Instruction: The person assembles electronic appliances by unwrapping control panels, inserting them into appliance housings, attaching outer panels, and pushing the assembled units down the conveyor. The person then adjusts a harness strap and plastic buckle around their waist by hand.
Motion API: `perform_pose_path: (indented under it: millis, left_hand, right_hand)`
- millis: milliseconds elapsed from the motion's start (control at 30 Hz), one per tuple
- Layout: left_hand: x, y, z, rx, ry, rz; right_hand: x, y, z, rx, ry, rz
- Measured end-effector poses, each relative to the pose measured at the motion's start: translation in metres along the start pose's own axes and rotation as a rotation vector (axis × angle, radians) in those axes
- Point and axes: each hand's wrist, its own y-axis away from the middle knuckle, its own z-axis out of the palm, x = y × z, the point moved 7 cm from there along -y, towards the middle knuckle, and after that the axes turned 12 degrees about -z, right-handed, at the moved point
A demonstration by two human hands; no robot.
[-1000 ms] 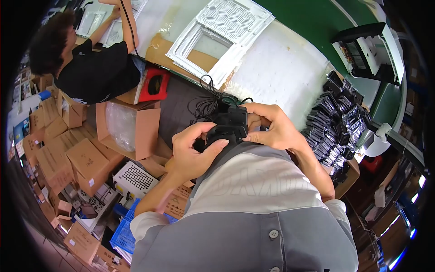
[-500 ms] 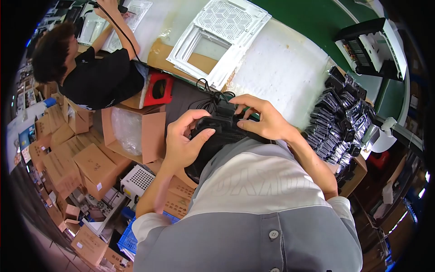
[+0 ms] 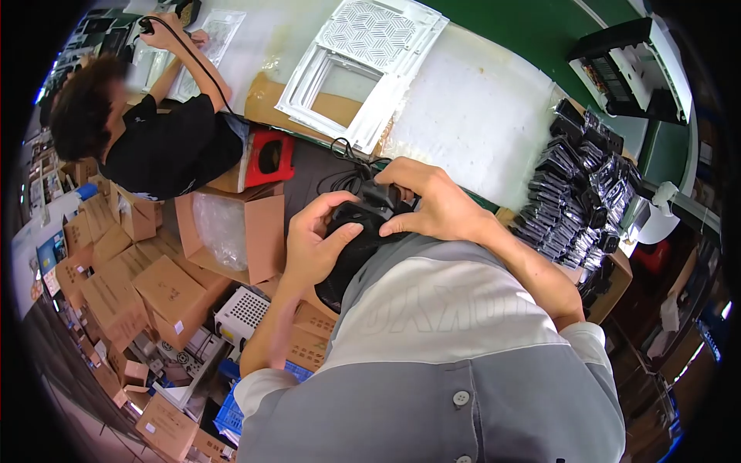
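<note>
Close to my waist, both hands are on a black plastic piece (image 3: 377,202) with a blocky upper part; its exact kind I cannot make out. My left hand (image 3: 318,238) grips its left side, thumb and fingers curled round the edge. From the right, my right hand (image 3: 436,204) holds the blocky part, fingers over the far side and thumb on the near side. Black cables (image 3: 343,174) lie bunched just beyond the piece. Beneath my hands is dark mesh material (image 3: 333,285), partly hidden by my shirt.
White plastic frames (image 3: 363,62) lie on the bench (image 3: 471,100). Black plastic-wrapped items (image 3: 567,197) are heaped at right, below a black-and-white casing (image 3: 633,69). A co-worker (image 3: 170,147) works at upper left. Cardboard boxes (image 3: 166,289) and a red stool (image 3: 270,158) stand at left.
My right hand has shifted left, nearer my left hand, and closed more round the blocky part. The blocky part sits slightly lower and further left. The view has shifted a little.
</note>
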Motion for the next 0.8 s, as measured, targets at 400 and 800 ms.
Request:
perform_pose_path:
  millis: [400,800]
  left_hand:
    - [-0.008,-0.011,-0.006,-0.062,-0.1,0.095]
    - [0.09,-0.009,0.019,0.049,-0.968,0.754]
  right_hand:
    - [0.0,0.003,-0.007,-0.121,-0.216,0.023]
    - [-0.005,-0.008,-0.01,-0.167,-0.116,0.01]
